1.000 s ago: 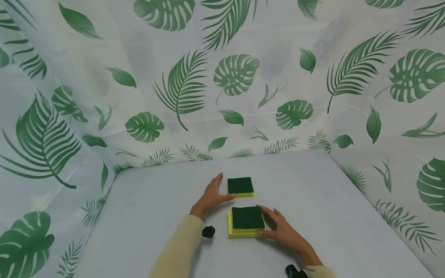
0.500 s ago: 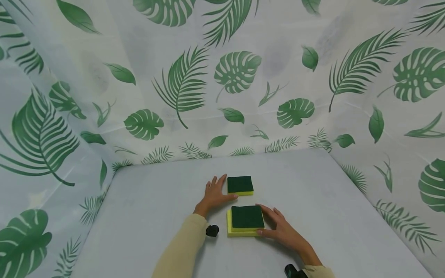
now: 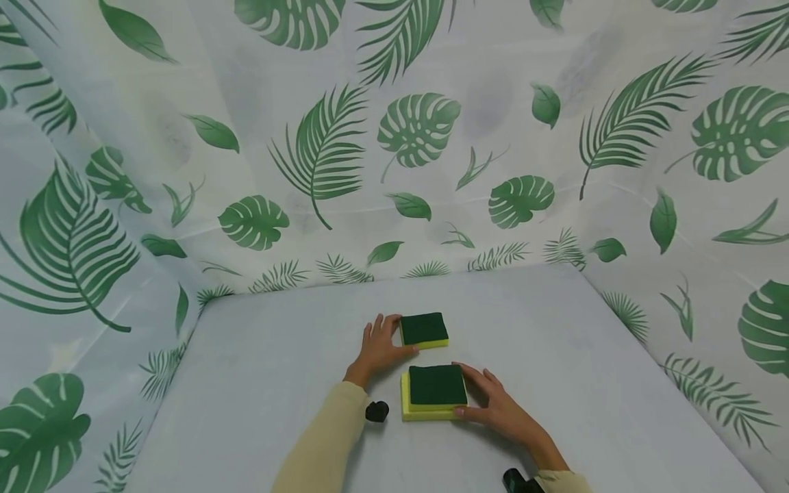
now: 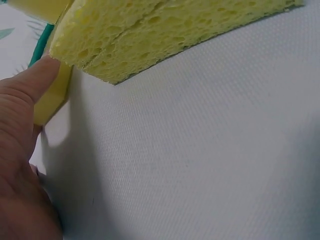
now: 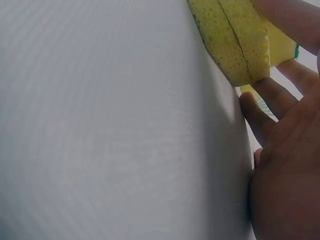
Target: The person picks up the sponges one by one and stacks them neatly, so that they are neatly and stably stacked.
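Note:
A sponge with a dark green scouring top lies farther back on the white table. My left hand holds it, thumb at the near edge and fingers at its far left corner; in the left wrist view the thumb meets its yellow side. Nearer, a green-topped sponge sits on a slightly offset yellow sponge. My right hand grips this stack's right end, thumb in front and index finger behind. Two yellow porous layers show in the right wrist view.
The white table reaches back to a white curtain printed with green leaves, which also hangs along both sides. A black wrist device sits by the left sleeve, another by the right.
My left hand has moved in against the far sponge, its fingers closing on the left corner. That sponge has turned slightly and shifted a little left. The right hand stays on the stack.

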`<state>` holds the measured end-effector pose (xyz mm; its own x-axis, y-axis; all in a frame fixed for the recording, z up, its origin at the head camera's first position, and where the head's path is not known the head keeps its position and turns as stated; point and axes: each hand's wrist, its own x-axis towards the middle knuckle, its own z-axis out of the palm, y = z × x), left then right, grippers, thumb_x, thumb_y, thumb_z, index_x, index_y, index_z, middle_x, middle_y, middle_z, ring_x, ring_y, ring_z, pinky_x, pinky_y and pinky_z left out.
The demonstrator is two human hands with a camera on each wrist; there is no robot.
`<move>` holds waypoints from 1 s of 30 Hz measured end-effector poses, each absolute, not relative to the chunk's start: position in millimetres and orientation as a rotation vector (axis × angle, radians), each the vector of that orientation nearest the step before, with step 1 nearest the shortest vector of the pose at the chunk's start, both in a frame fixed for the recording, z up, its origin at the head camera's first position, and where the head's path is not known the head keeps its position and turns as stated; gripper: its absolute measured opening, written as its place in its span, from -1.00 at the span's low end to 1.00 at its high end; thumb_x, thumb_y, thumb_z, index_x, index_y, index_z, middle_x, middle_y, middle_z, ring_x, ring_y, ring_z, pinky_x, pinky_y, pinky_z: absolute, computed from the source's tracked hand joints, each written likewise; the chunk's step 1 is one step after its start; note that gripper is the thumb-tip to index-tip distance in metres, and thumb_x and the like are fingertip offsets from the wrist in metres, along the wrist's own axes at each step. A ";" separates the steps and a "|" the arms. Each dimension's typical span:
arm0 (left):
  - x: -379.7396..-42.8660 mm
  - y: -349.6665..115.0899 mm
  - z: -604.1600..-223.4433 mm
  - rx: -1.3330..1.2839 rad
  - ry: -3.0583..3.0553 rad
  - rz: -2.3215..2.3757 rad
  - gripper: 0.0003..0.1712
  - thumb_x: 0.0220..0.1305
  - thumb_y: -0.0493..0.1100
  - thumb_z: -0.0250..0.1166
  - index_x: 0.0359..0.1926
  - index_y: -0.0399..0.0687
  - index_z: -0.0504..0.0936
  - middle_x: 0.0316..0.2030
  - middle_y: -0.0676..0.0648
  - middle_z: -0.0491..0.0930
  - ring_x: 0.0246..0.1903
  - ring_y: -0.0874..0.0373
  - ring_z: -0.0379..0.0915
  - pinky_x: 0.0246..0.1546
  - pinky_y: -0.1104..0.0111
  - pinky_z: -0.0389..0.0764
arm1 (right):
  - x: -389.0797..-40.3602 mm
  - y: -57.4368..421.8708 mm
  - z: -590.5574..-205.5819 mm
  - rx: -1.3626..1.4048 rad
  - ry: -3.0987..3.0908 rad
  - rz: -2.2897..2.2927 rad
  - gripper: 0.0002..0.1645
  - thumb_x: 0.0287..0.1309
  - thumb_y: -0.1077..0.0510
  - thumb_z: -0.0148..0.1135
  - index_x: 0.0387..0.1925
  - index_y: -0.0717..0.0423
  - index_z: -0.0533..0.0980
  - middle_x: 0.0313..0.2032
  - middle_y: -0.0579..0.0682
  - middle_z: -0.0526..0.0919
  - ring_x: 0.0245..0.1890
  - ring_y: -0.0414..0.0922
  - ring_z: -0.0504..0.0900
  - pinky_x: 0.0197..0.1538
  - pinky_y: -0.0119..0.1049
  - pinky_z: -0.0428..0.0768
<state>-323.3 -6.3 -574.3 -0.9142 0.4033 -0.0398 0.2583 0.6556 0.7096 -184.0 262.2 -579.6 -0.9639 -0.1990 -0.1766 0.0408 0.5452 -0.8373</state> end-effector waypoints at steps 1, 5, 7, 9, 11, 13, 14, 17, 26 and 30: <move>-323.2 -6.5 -574.2 0.541 2.678 1.112 -0.01 0.37 0.17 0.47 0.58 -0.19 0.25 0.57 -0.27 0.28 0.66 -0.24 -0.21 0.61 -0.10 -0.28 | -184.2 262.0 -579.2 -0.132 2.533 -1.382 0.11 0.21 -0.17 0.58 0.67 -0.11 0.24 0.62 0.14 0.23 0.62 0.48 -0.31 0.41 0.66 -0.15; -323.8 -8.3 -573.9 0.524 2.677 1.159 -0.03 0.36 0.13 0.48 0.55 -0.24 0.26 0.54 -0.31 0.30 0.64 -0.24 -0.12 0.60 -0.12 -0.29 | -185.5 260.1 -579.0 -0.126 2.537 -1.377 0.12 0.20 -0.18 0.58 0.67 -0.10 0.24 0.63 0.14 0.22 0.62 0.48 -0.31 0.40 0.66 -0.14; -324.2 -9.7 -573.1 0.514 2.677 1.182 -0.04 0.36 0.11 0.48 0.54 -0.26 0.25 0.52 -0.32 0.30 0.61 -0.23 -0.01 0.60 -0.12 -0.27 | -186.2 259.0 -579.4 -0.121 2.533 -1.377 0.12 0.20 -0.18 0.58 0.67 -0.10 0.24 0.63 0.15 0.21 0.62 0.48 -0.31 0.40 0.67 -0.13; -324.7 -11.0 -571.8 0.504 2.670 1.201 -0.03 0.37 0.12 0.48 0.55 -0.26 0.25 0.50 -0.30 0.30 0.58 -0.20 0.08 0.60 -0.12 -0.27 | -186.7 258.1 -580.0 -0.114 2.532 -1.373 0.13 0.21 -0.19 0.57 0.67 -0.09 0.23 0.63 0.17 0.20 0.62 0.49 -0.31 0.40 0.67 -0.12; -325.3 -12.2 -569.5 0.507 2.660 1.218 -0.02 0.38 0.12 0.49 0.56 -0.26 0.24 0.50 -0.28 0.30 0.55 -0.18 0.15 0.60 -0.15 -0.24 | -186.6 257.1 -579.8 -0.110 2.529 -1.375 0.13 0.21 -0.19 0.57 0.67 -0.07 0.23 0.63 0.18 0.19 0.62 0.49 -0.31 0.40 0.67 -0.13; -326.6 -13.0 -567.3 0.508 2.643 1.226 0.01 0.39 0.16 0.48 0.58 -0.25 0.21 0.53 -0.26 0.28 0.56 -0.16 0.14 0.59 -0.16 -0.23 | -186.4 256.6 -579.5 -0.109 2.532 -1.375 0.13 0.21 -0.20 0.57 0.67 -0.06 0.23 0.63 0.19 0.20 0.61 0.49 -0.31 0.41 0.65 -0.14; -327.2 -13.5 -566.1 0.508 2.636 1.228 0.02 0.39 0.17 0.48 0.59 -0.23 0.21 0.54 -0.25 0.27 0.57 -0.14 0.14 0.59 -0.17 -0.22 | -186.2 256.6 -579.3 -0.111 2.534 -1.376 0.14 0.21 -0.20 0.57 0.67 -0.05 0.23 0.63 0.19 0.20 0.61 0.50 -0.31 0.41 0.65 -0.15; -329.4 -14.6 -563.7 0.507 2.614 1.237 0.04 0.39 0.20 0.47 0.61 -0.19 0.18 0.57 -0.22 0.24 0.58 -0.10 0.12 0.59 -0.17 -0.22 | -185.5 256.7 -578.0 -0.119 2.538 -1.388 0.13 0.21 -0.19 0.58 0.67 -0.02 0.23 0.62 0.21 0.21 0.61 0.50 -0.30 0.42 0.64 -0.16; -327.9 -16.3 -555.2 0.572 2.587 1.296 0.04 0.39 0.19 0.46 0.61 -0.19 0.17 0.58 -0.23 0.25 0.58 -0.10 0.15 0.59 -0.21 -0.24 | -182.8 259.9 -577.0 -0.116 2.533 -1.394 0.14 0.21 -0.18 0.58 0.67 -0.03 0.23 0.62 0.21 0.20 0.61 0.49 -0.31 0.42 0.65 -0.17; -324.7 -15.8 -551.2 0.586 2.583 1.315 0.06 0.38 0.22 0.47 0.63 -0.15 0.16 0.59 -0.20 0.24 0.58 -0.06 0.14 0.59 -0.18 -0.30 | -181.4 259.7 -575.8 -0.079 2.526 -1.379 0.14 0.20 -0.20 0.58 0.67 -0.04 0.23 0.63 0.21 0.19 0.61 0.49 -0.32 0.41 0.66 -0.16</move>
